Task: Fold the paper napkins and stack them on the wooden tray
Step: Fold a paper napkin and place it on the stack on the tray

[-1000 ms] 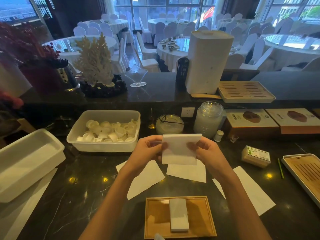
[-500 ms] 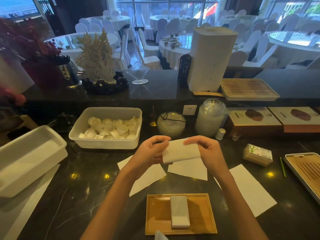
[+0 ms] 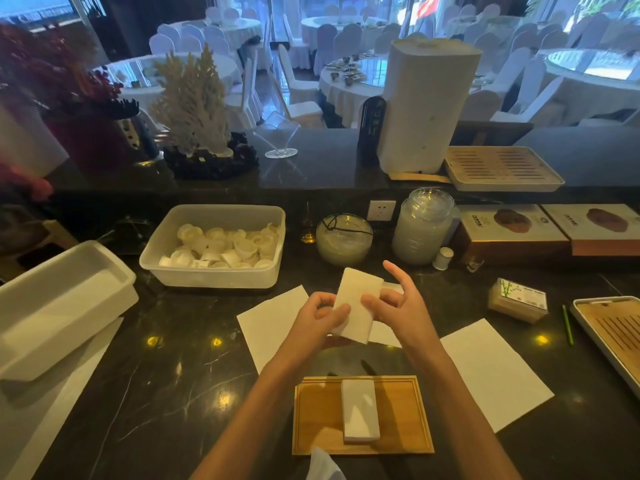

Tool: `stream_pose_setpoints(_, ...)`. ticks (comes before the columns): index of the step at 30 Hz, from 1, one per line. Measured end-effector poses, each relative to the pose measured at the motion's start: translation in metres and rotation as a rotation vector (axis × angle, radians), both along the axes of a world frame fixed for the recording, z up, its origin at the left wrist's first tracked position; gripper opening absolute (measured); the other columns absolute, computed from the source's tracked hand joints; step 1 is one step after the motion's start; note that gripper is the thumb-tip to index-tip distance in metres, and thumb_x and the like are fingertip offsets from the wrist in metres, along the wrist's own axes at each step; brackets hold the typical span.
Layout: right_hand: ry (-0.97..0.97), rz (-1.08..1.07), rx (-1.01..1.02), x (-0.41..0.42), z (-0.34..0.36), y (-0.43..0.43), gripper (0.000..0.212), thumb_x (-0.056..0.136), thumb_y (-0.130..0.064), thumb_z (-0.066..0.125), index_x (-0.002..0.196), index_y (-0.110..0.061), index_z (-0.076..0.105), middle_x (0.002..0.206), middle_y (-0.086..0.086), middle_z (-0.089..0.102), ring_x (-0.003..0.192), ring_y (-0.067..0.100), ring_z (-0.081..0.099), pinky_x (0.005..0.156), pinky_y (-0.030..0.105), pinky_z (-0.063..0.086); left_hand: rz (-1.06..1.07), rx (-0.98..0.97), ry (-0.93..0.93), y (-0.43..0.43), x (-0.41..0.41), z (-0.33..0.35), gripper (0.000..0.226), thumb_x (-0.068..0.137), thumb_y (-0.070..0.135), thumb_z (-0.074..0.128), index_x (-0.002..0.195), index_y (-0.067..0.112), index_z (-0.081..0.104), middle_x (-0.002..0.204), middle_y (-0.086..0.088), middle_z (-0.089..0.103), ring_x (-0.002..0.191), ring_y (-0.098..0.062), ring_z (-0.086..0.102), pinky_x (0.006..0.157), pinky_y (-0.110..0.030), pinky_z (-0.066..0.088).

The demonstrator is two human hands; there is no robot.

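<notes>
head view, both hands raised above the counter: the left hand [image 3: 320,315] pinches the near left edge of a folded napkin [image 3: 356,304] between thumb and curled fingers, while the right hand [image 3: 394,304] presses its thumb on the right edge with the other fingers spread and lifted clear, an arrangement that reads as creasing the fold while keeping the paper taut and off the dark stone counter [image 3: 166,393]. the napkin is held tilted, long axis running away from the person, already a narrow strip close in outline to the folded stack [image 3: 359,412] lying lengthwise in the middle of the wooden tray [image 3: 318,417], which sits directly below the hands, presumably so each finished piece can simply be lowered onto it. unfolded sheets lie flat within reach on either side, one at left [image 3: 270,323] and one at right [image 3: 491,368], with a third partly hidden under the hands. farther out stand a plastic tub of small white cups [image 3: 221,244] and a glass jar [image 3: 422,226]. compared with half a second ago, the napkin has been turned from a wide horizontal strip to this lengthwise tilt, the right fingers have opened from a closed pinch, and the tray stack is unchanged. judged from the layout, the task is at an early stage, with several sheets not yet folded.
</notes>
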State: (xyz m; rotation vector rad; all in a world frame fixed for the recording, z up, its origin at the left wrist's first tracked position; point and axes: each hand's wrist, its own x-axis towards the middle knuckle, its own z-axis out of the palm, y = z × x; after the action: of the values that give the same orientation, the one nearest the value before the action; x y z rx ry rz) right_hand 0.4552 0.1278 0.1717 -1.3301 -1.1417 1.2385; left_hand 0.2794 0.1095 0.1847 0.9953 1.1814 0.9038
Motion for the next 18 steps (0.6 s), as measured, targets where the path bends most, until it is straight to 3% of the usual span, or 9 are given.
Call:
stream_pose_setpoints(3, -0.102, 0.158, -0.068, 0.007, 0.003, -0.003, 0.073, 0.086, -0.023, 0.078, 0.14, -0.046, 0.033, 0.085, -0.034, 0.073, 0.088, -0.008, 0.071, 0.058, 0.011, 0.055, -0.012, 0.007, 0.018, -0.002, -0.003, -0.007, 0.023, 0.096, 0.044, 0.059, 0.11, 0.026, 0.063, 0.111, 0.006, 0.068, 0.102, -0.015, 0.071, 0.074, -0.023, 0.062)
stream_pose_setpoints(5, -0.141, 0.201, -0.103, 0.01, 0.004, -0.005, 0.064, 0.087, -0.024, 0.077, 0.135, -0.045, 0.041, 0.082, -0.03, 0.074, 0.085, -0.009, 0.071, 0.057, 0.01, 0.055, 0.027, 0.038, 0.075, 0.0, -0.003, -0.012, 0.019, 0.096, 0.043, 0.06, 0.105, 0.027, 0.065, 0.109, 0.006, 0.07, 0.098, -0.013, 0.073, 0.072, -0.021, 0.061)
stream_pose_setpoints(9, -0.151, 0.112, -0.18, 0.01, -0.002, -0.012, 0.008, 0.09, -0.038, 0.07, 0.097, -0.036, 0.068, 0.1, -0.013, 0.073, 0.087, 0.005, 0.073, 0.062, 0.015, 0.057, 0.087, 0.069, 0.154, 0.001, 0.0, -0.02, 0.009, 0.095, 0.042, 0.064, 0.092, 0.035, 0.067, 0.095, 0.017, 0.072, 0.086, -0.005, 0.074, 0.064, -0.015, 0.058)
stream_pose_setpoints(11, -0.187, 0.089, -0.201, 0.012, -0.009, -0.016, 0.009, 0.091, -0.04, 0.069, 0.089, -0.031, 0.07, 0.097, -0.009, 0.073, 0.091, 0.013, 0.072, 0.07, 0.02, 0.057, 0.077, 0.071, 0.155, -0.001, 0.002, -0.024, 0.007, 0.094, 0.043, 0.065, 0.09, 0.037, 0.068, 0.091, 0.021, 0.072, 0.084, 0.001, 0.074, 0.061, -0.012, 0.056)
stream_pose_setpoints(15, -0.188, 0.028, -0.247, 0.018, -0.021, -0.021, 0.015, 0.09, -0.042, 0.069, 0.094, -0.027, 0.071, 0.097, -0.005, 0.073, 0.092, 0.017, 0.071, 0.08, 0.031, 0.061, 0.005, 0.015, 0.161, -0.006, 0.005, -0.036, 0.01, 0.093, 0.038, 0.068, 0.1, 0.032, 0.068, 0.098, 0.014, 0.073, 0.085, 0.001, 0.075, 0.064, -0.015, 0.059)
stream_pose_setpoints(18, -0.168, 0.022, -0.278, 0.022, -0.031, -0.023, 0.016, 0.092, -0.042, 0.067, 0.098, -0.028, 0.071, 0.099, -0.006, 0.074, 0.092, 0.016, 0.072, 0.071, 0.024, 0.062, -0.03, -0.03, 0.172, -0.011, 0.005, -0.049, 0.011, 0.092, 0.027, 0.072, 0.102, 0.024, 0.069, 0.098, 0.008, 0.074, 0.084, -0.002, 0.076, 0.064, -0.017, 0.059)
